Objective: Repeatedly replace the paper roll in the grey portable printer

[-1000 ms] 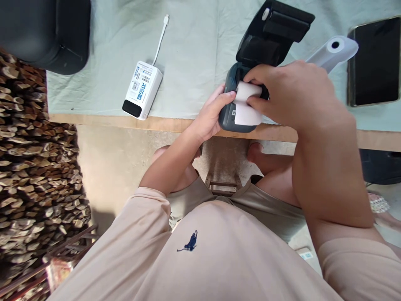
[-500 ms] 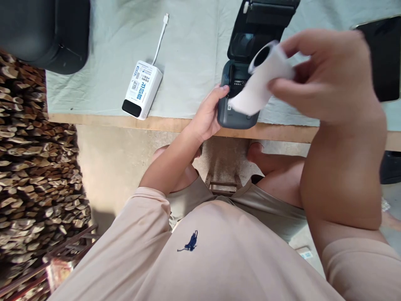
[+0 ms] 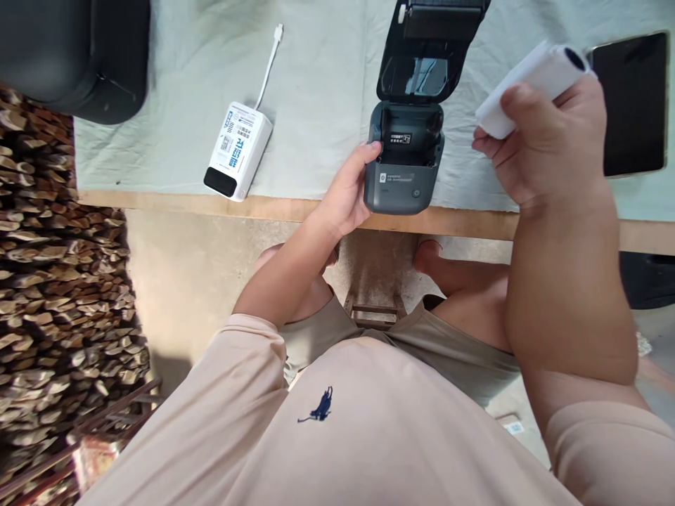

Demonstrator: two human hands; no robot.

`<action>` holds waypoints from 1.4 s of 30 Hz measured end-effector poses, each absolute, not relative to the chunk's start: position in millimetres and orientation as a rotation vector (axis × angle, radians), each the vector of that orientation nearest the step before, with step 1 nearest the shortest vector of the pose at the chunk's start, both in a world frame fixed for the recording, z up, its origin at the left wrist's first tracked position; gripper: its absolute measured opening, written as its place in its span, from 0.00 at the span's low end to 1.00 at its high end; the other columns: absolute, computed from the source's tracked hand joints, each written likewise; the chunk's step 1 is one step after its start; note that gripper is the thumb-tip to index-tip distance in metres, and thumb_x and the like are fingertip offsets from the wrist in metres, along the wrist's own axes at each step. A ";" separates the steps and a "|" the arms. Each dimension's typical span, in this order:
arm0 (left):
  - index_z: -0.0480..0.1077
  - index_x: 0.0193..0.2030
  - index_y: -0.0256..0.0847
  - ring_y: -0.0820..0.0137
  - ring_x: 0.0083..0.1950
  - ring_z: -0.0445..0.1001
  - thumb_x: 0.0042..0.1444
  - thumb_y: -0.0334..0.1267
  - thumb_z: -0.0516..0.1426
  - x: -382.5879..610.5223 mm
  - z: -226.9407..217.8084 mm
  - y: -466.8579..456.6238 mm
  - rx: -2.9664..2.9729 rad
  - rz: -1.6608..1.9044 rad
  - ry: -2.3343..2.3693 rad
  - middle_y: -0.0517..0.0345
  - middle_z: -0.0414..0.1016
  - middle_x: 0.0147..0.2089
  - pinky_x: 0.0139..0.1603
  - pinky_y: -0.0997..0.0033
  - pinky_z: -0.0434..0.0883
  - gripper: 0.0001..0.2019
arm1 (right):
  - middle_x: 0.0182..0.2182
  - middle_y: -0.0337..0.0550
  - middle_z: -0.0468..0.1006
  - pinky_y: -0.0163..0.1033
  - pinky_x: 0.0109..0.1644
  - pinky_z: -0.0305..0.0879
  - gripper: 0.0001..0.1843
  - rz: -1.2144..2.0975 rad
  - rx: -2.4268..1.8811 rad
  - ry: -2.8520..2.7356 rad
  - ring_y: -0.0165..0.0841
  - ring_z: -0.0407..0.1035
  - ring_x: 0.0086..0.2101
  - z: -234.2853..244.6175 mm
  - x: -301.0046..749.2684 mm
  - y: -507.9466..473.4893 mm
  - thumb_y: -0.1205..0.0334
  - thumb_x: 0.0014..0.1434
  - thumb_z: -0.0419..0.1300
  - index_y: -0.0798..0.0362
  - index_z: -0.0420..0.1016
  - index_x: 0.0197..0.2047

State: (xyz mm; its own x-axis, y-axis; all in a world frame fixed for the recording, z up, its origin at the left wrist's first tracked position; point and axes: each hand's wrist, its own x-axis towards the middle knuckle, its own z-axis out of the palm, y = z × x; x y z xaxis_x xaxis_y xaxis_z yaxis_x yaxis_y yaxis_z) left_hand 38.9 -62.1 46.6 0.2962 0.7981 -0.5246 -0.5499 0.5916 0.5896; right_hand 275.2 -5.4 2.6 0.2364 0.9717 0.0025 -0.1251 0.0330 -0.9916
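Note:
A small dark grey label printer (image 3: 403, 165) stands at the table's near edge with its black lid (image 3: 429, 53) swung up and its paper bay empty. My left hand (image 3: 348, 193) grips the printer's left side, fingers curled round its corner. My right hand (image 3: 548, 144) is raised to the right of the printer and is closed on a white paper roll (image 3: 532, 81), whose hollow core points to the upper right.
A white power bank (image 3: 237, 150) with a white cable (image 3: 270, 63) lies on the pale green cloth (image 3: 327, 84) to the left. A dark tablet (image 3: 635, 102) lies at the right, a black case (image 3: 79, 53) at the top left. Stacked wood (image 3: 58, 281) fills the left side.
My right hand has lifted the paper roll out of the printer's bay and carried it up and to the right. The left hand has stayed on the printer.

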 end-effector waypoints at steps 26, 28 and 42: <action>0.78 0.62 0.41 0.53 0.66 0.91 0.82 0.46 0.52 38.1 43.2 -60.8 0.270 0.920 0.978 0.54 0.91 0.49 0.63 0.54 0.91 0.17 | 0.50 0.41 0.79 0.58 0.51 0.73 0.25 -0.026 -1.498 -1.500 0.47 0.78 0.50 18.7 331.7 -28.3 0.71 0.54 0.64 0.34 0.76 0.50; 0.79 0.60 0.40 0.51 0.67 0.90 0.82 0.46 0.53 37.6 41.2 -61.4 0.280 0.928 0.966 0.53 0.91 0.49 0.64 0.52 0.90 0.17 | 0.53 0.42 0.76 0.61 0.60 0.74 0.27 -0.054 -1.642 -1.498 0.50 0.75 0.55 10.9 340.3 -18.8 0.69 0.54 0.72 0.33 0.73 0.51; 0.78 0.42 0.43 0.52 0.72 0.87 0.82 0.44 0.49 38.7 46.2 -62.3 0.347 0.938 0.873 0.50 0.92 0.45 0.74 0.51 0.85 0.20 | 0.69 0.39 0.75 0.62 0.74 0.68 0.43 0.328 -1.842 -1.349 0.45 0.76 0.61 -9.3 344.5 12.9 0.74 0.51 0.74 0.34 0.73 0.66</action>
